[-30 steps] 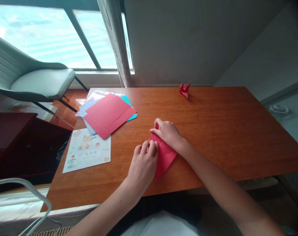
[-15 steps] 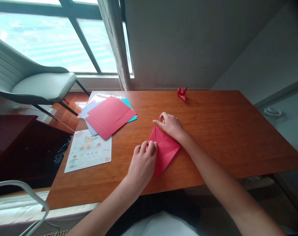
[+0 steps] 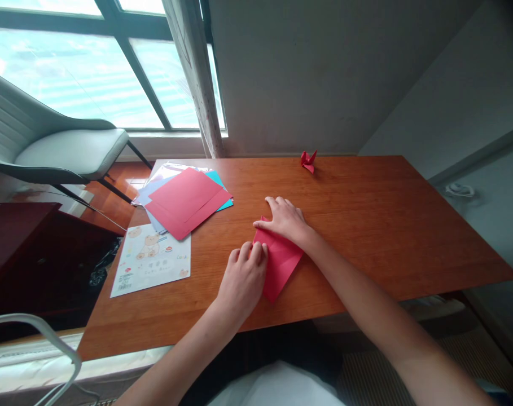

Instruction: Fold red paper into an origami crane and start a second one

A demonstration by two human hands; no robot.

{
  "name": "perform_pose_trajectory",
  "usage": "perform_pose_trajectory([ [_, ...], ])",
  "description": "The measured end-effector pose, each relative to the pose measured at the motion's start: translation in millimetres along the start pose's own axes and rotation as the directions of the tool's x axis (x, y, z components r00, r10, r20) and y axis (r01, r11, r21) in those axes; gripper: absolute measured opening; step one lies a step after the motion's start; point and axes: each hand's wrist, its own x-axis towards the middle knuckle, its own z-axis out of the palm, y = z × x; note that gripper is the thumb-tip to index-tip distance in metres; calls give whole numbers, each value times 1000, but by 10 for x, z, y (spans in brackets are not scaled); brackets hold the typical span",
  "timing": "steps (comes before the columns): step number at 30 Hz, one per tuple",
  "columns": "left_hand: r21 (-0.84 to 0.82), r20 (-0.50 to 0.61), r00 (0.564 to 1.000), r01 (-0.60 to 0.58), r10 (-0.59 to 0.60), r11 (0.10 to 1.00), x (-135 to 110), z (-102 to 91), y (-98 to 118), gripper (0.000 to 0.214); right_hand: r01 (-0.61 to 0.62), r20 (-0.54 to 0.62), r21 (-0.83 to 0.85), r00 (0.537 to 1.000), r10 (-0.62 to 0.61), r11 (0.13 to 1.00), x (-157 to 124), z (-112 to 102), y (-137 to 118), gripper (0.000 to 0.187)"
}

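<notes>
A folded red paper lies on the wooden table near its front edge. My left hand presses the paper's left corner with curled fingertips. My right hand lies flat over the paper's upper part, fingers stretched out and pressing down. The top of the paper is hidden under that hand. A small finished red paper crane stands at the table's far edge by the wall.
A stack of red, blue and teal sheets lies at the table's left, with a printed bear packaging sheet in front of it. A grey chair stands by the window. A curtain hangs behind.
My right hand lifted off the paper half a second ago, showing the creased square, and has now come back down flat on its upper part. My left hand stayed on the left corner.
</notes>
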Motion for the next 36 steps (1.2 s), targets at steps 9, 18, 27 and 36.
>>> perform_pose_trajectory([
  [9, -386, -67, 965, 208, -252, 899, -11, -37, -356, 35, -138, -314, 136, 933, 175, 981, 16, 28, 567, 29],
  [18, -840, -50, 876, 223, -479, 494, -32, 134, -621, 27, 97, -264, 352, 965, -1, 931, -1000, 175, 464, 26],
  [27, -984, 153, 771, 179, -619, -20, -67, 66, -535, 39, -36, -182, 766, 946, 270, 641, -1341, 336, 311, 41],
  [36, -974, 218, 805, 148, -552, -169, -66, -4, -485, 55, -32, -342, 612, 890, 301, 790, -1244, 271, 145, 28],
])
